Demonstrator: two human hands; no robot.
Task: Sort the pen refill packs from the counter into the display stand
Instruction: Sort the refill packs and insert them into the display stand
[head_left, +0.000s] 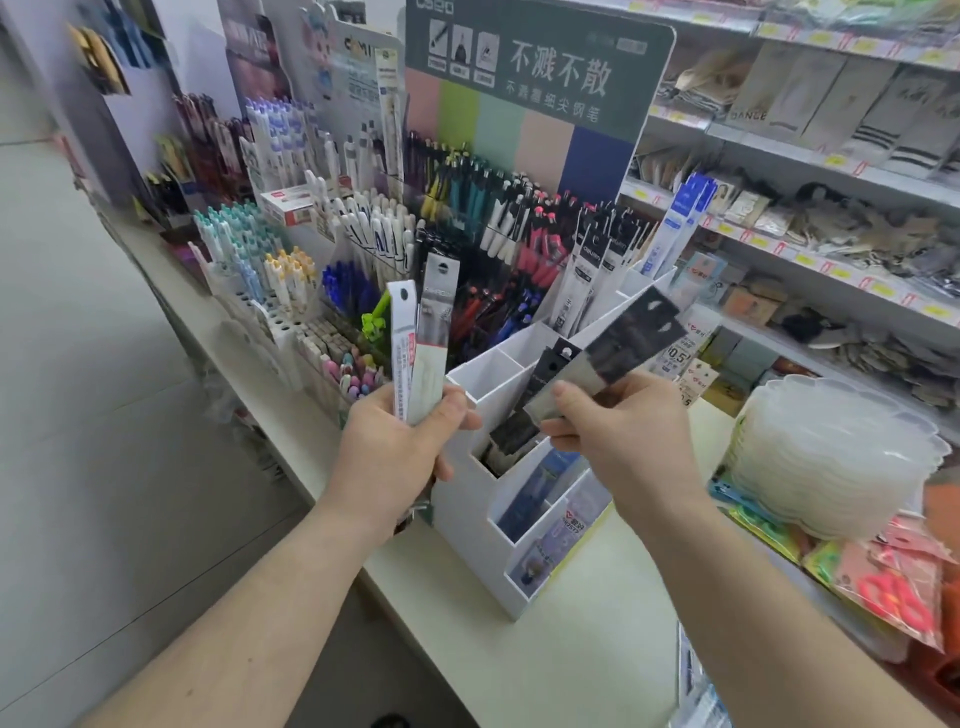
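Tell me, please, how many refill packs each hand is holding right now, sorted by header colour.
White-header pack, left hand: 1
Grey-header pack, left hand: 1
Dark-header pack, blurred, right hand: 1
Total: 3

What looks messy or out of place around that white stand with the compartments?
One thing stands out: a dark refill pack leans diagonally in the white display stand, its top poking above the rim rather than sitting upright. The left hand and right hand each hold packs above it, not yet slotted. Nothing looks spilled or damaged.
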